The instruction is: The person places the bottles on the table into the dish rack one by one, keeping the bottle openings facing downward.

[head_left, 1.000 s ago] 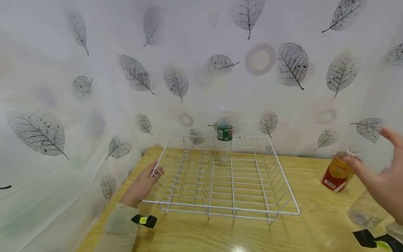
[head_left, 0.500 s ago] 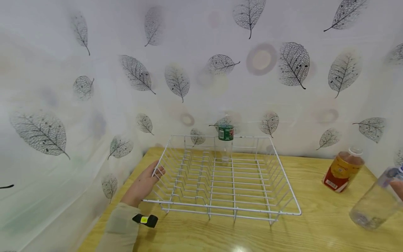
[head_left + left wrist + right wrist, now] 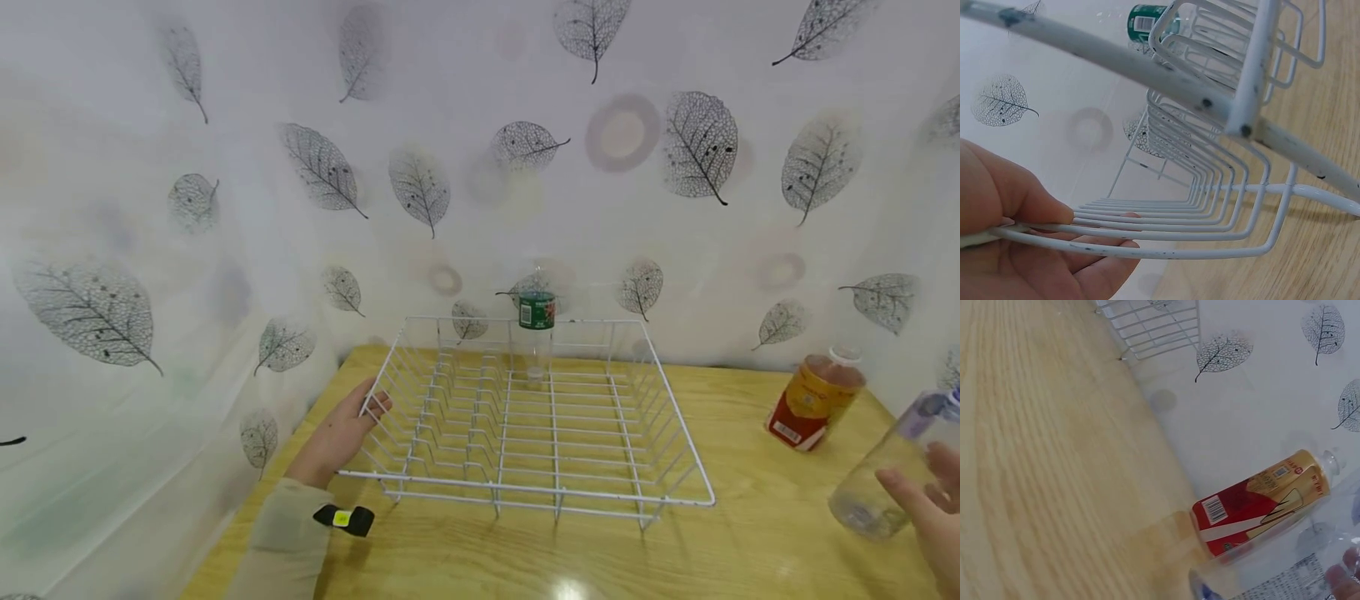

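A white wire dish rack stands on the wooden table. My left hand grips its left side; in the left wrist view the thumb lies over a wire and the fingers pass beneath. At the right edge, my right hand holds a clear plastic bottle, thumb in front and fingers curled round the side. In the right wrist view its fingers show past the bottle's clear plastic. Beside this bottle stands one with a red and yellow label.
Behind or inside the rack's far side stands a clear bottle with a green label. A white leaf-print curtain hangs along the back and left of the wooden table.
My right hand came down from above the clear bottle, passed mostly out of view, and is now against it with thumb and fingers showing. My left hand stays on the rack.
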Tool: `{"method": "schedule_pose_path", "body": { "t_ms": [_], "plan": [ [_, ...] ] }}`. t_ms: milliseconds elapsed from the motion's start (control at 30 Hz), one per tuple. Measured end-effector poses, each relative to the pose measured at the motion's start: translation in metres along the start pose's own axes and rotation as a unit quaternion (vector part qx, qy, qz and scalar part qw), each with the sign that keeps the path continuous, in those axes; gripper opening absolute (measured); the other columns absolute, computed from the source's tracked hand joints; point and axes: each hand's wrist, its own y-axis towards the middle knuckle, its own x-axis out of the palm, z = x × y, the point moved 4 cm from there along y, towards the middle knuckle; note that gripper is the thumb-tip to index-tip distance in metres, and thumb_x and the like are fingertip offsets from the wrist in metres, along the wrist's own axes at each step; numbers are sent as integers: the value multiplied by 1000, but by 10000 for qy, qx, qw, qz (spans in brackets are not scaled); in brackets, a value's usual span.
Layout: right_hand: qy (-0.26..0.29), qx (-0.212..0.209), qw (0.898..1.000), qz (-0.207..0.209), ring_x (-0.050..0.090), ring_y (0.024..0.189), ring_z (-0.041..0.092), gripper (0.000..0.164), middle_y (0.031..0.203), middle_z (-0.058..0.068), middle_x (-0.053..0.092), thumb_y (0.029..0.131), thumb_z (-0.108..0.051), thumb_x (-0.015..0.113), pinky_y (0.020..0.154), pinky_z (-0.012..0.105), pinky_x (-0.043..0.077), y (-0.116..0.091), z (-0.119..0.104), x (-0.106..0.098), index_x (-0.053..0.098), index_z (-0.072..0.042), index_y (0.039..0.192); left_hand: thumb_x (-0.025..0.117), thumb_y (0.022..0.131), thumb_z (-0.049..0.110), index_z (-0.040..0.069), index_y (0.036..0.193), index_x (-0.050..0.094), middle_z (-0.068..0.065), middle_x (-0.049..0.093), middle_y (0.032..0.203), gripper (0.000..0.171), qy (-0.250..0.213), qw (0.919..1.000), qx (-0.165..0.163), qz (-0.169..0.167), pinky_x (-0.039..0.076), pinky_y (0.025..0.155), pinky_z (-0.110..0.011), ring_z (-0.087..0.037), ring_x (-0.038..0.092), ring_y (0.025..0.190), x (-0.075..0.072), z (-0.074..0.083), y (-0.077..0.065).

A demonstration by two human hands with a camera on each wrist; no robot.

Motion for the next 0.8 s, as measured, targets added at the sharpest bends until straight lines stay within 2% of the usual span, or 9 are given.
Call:
{"method": "schedule_pose_path", "body": {
  "t_ms": [33,133,233,300,400,500,600,767,800],
  "plan": [
    [-9,141,9999,-19,24,142,-6,80,160,-13,29,99,-13,66,109,6,17,-6,-6,2,19,-29,162,37,111,18,3,162,11,-23,46,150,59,1,10000,6,-8,26,115,-61,-41,42,139,0,0,1],
    [-131,73,9997,-190,29,140,-6,88,160,-9,32,98,-12,69,106,4,19,-14,-12,5,11,-28,163,38,112,18,4,162,11,-23,46,149,59,-80,10000,7,-36,27,115,-61,-40,41,139,0,0,2],
    [-505,7,9969,-598,26,142,-2,96,162,-7,25,100,-20,67,102,0,20,-24,-18,9,-5,-26,163,38,112,19,3,162,11,-23,46,149,60,-165,9999,-12,-37,26,116,-61,-41,39,141,0,1,2],
    [-684,26,9946,-780,31,140,1,99,160,-7,28,99,-24,68,96,-1,25,-30,-18,10,-9,-24,163,39,112,20,3,162,11,-24,46,150,60,-198,9998,-51,-60,26,116,-61,-41,38,141,0,2,2],
    [-754,35,9923,-978,37,131,-4,100,150,-13,37,99,-25,68,86,-2,32,-33,-20,13,-8,-22,163,39,112,21,2,162,9,-25,45,150,62,-205,9997,-61,-94,25,116,-61,-42,37,142,1,2,0],
    [-741,-258,9902,-1158,49,109,-14,100,126,-26,50,98,-21,70,76,0,39,-29,-21,15,-5,-10,163,39,112,21,2,162,10,-25,45,150,61,-211,9997,-57,-49,25,116,-61,-42,38,141,0,2,0],
    [-795,-459,9862,-1377,44,83,-24,102,101,-44,38,96,-20,73,65,2,41,-21,-12,14,-3,4,159,38,112,21,3,162,9,-25,44,151,61,-133,9999,-30,-57,24,116,-61,-43,39,141,-1,3,0],
    [-1137,-487,9798,-1571,44,76,-22,101,98,-40,40,95,-27,74,58,6,44,-11,7,13,4,13,155,37,112,19,4,163,10,-25,43,152,59,-178,9998,-66,-77,25,116,-62,-42,40,140,-1,2,0],
    [-1244,-470,9779,-1613,43,76,-22,100,98,-33,49,95,-28,74,58,6,44,-10,8,14,5,14,155,37,112,19,5,163,10,-24,43,152,59,-186,9998,-75,-73,25,116,-62,-42,40,140,-1,2,1]
  ]
}}
